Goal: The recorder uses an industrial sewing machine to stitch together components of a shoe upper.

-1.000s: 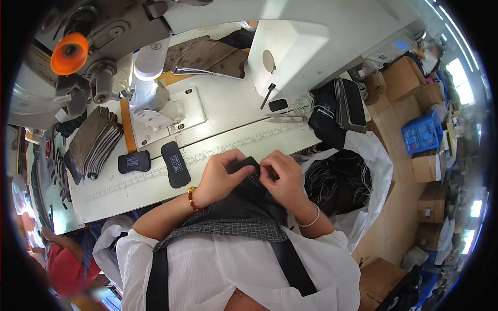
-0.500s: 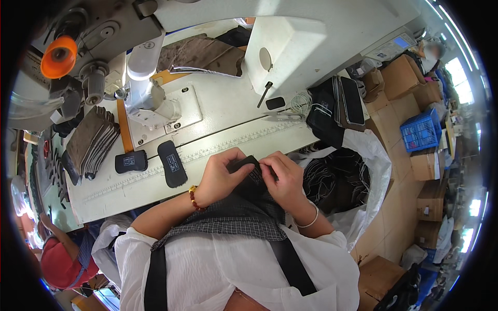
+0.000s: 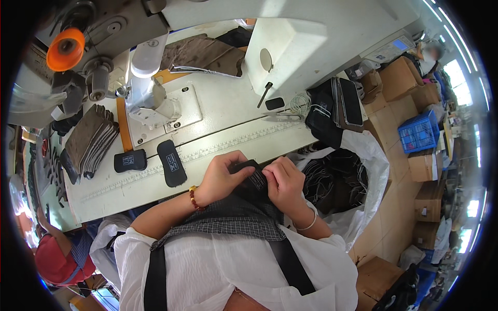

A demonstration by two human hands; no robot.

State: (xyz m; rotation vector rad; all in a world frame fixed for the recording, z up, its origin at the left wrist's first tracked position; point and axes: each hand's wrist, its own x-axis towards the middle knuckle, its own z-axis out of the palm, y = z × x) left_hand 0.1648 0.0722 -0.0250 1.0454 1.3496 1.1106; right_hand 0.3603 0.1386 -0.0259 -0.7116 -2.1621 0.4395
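Observation:
Above my lap, close to the table's front edge, I hold a black fabric piece point(image 3: 256, 179) with small pale print between my two hands. My left hand point(image 3: 222, 179) is closed on its left side, thumb pressed on top. At its right edge my right hand point(image 3: 286, 185) pinches with thumb and fingertips. Two similar black pieces lie apart on the white table: a short one point(image 3: 130, 161) and a longer upright one point(image 3: 171, 163), both with white printed labels.
A sewing machine point(image 3: 155, 106) stands beyond, with stacked brown fabric pieces point(image 3: 89, 140) to its left. White thread point(image 3: 300, 105) and a small black oval point(image 3: 275, 103) lie right. An open white sack point(image 3: 377, 173) holds dark pieces. Another person point(image 3: 57, 259) is at left.
My right fingers have shifted slightly down and right along the black fabric piece, showing more of its print. My left hand keeps nearly the same hold.

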